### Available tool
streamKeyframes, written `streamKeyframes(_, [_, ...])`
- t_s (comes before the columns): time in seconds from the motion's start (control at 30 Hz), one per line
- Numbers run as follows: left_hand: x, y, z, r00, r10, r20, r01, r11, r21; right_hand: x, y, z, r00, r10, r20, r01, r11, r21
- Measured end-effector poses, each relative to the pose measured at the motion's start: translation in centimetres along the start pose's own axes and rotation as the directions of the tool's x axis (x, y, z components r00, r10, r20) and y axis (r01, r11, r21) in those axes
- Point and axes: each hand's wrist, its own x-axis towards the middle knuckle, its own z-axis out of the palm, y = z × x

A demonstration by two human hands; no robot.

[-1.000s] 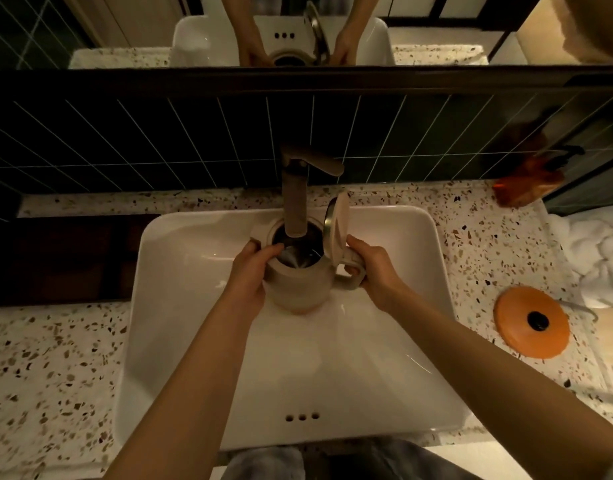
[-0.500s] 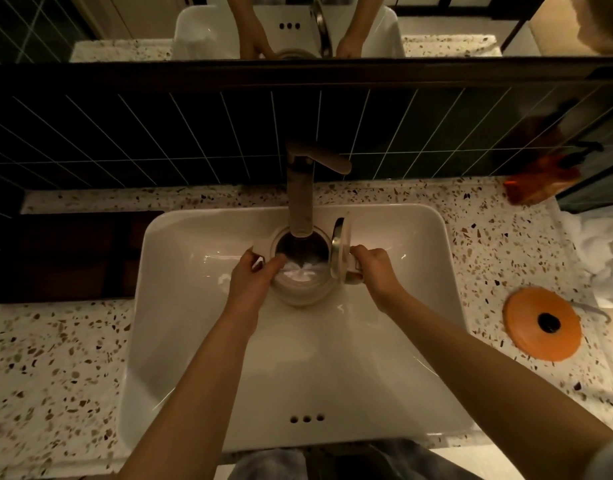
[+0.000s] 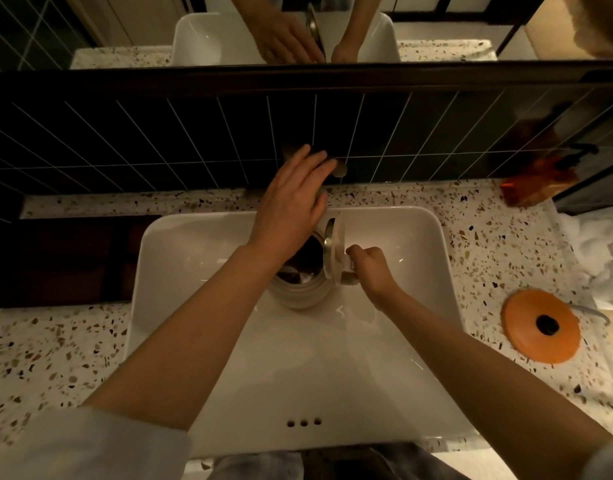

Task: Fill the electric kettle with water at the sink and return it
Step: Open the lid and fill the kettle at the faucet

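A beige electric kettle (image 3: pixel 300 292) sits in the white sink (image 3: pixel 419 265) under the tap, its lid (image 3: pixel 332 251) flipped up on the right. Water shows inside it. My right hand (image 3: pixel 371 271) grips the kettle's handle. My left hand (image 3: pixel 293 199) lies over the top of the tap (image 3: pixel 339 169), fingers spread across its lever, and hides most of it. The left forearm covers part of the kettle's opening.
The orange kettle base (image 3: pixel 540 327) with its cord sits on the speckled counter (image 3: pixel 56 351) to the right of the sink. A white towel (image 3: pixel 599 251) lies at the far right, an amber soap bottle (image 3: pixel 537 181) behind it. Dark tiles and a mirror rise behind.
My left hand has let go of the kettle's rim and moved up onto the tap's lever. My right hand keeps hold of the handle. The view has dipped slightly.
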Motion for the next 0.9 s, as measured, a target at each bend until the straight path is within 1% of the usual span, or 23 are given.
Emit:
streamKeyframes(0.1, [1.8,-0.5,0.9,0.996,0.047,0.081,-0.057,0.991,0.124,0.1,-0.1,0.0,1.000,0.002,-0.011,-0.002,1.000,-0.013])
streamKeyframes(0.2, [2.7,-0.9,1.8,0.995,0.057,0.080,-0.073,0.975,0.209,0.4,0.0,0.0,1.000,0.003,-0.031,-0.004,0.999,-0.045])
streamKeyframes(0.27, [3.1,-0.9,2.2,0.998,0.051,0.045,-0.060,0.973,0.224,0.7,0.1,0.0,0.999,0.000,-0.049,-0.004,0.997,-0.071])
streamKeyframes(0.37, [3.6,-0.5,2.5,1.000,-0.010,0.004,0.009,0.979,0.206,1.1,0.2,0.0,0.998,0.021,-0.060,-0.026,0.996,-0.084])
streamKeyframes(0.5, [3.9,-0.2,2.7,0.999,-0.026,0.023,0.021,0.977,0.210,1.3,0.2,0.0,0.998,0.030,-0.052,-0.035,0.995,-0.095])
streamKeyframes(0.57, [4.1,-0.2,2.2,0.997,-0.083,0.008,0.081,0.987,0.141,1.2,0.2,-0.1,0.999,0.023,-0.043,-0.027,0.995,-0.092])
streamKeyframes(0.63, [4.4,-0.4,1.6,0.987,-0.157,-0.030,0.158,0.987,0.030,1.2,0.1,-0.1,0.999,0.021,-0.042,-0.025,0.996,-0.091])
streamKeyframes(0.77, [4.4,-0.4,0.8,0.977,-0.214,-0.011,0.211,0.971,-0.113,1.0,-0.1,-0.1,0.999,0.016,-0.051,-0.021,0.995,-0.093])
streamKeyframes(0.83, [4.0,-0.2,0.3,0.962,-0.272,-0.012,0.263,0.939,-0.222,0.9,-0.1,0.0,0.999,0.010,-0.052,-0.015,0.995,-0.097])
streamKeyframes(0.9, [2.8,-0.1,-0.2,0.931,-0.361,-0.045,0.329,0.887,-0.323,0.9,-0.2,0.0,0.999,0.002,-0.044,-0.006,0.996,-0.088])
